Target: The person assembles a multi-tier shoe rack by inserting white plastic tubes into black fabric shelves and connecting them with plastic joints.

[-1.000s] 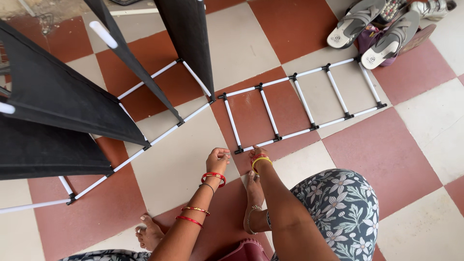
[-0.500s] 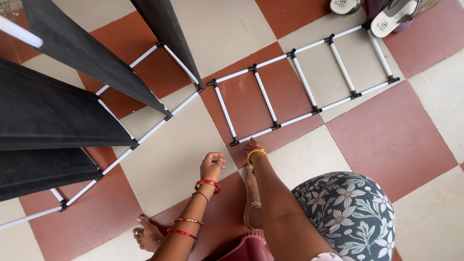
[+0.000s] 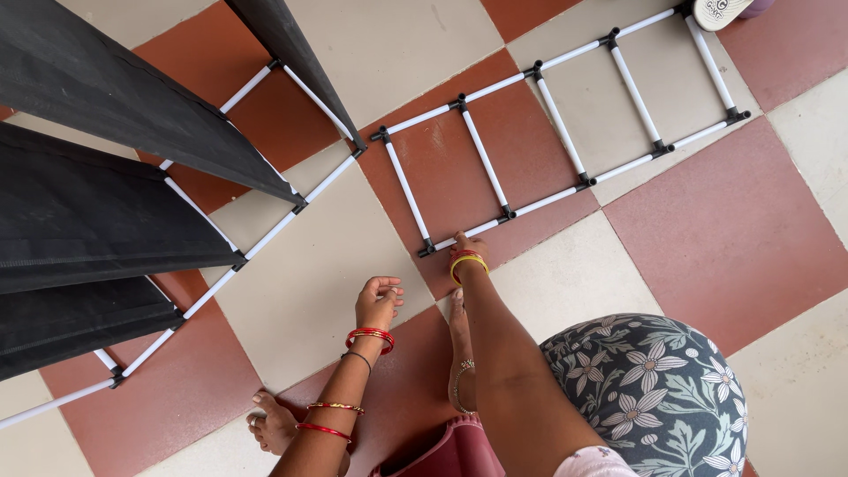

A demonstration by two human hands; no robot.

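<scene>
A ladder-shaped frame of white tubes with black connectors lies flat on the checked floor. My right hand reaches down to its near rail, close to the near-left corner connector. The wrist with yellow and red bangles hides the fingers, so the grip is unclear. My left hand hovers over a cream tile, a short way left of that corner. Its fingers are curled and I see nothing in it. Red bangles ring the left wrist.
A shelf rack with black fabric panels on white tubes stands at the left, its base rail nearly meeting the frame's far-left corner. My bare feet rest on the red and cream tiles. A sandal lies at the top right.
My left hand has drawn back from the frame's corner towards my body. The right hand stays at the near rail. The view has shifted so the sandals are nearly out of frame.
</scene>
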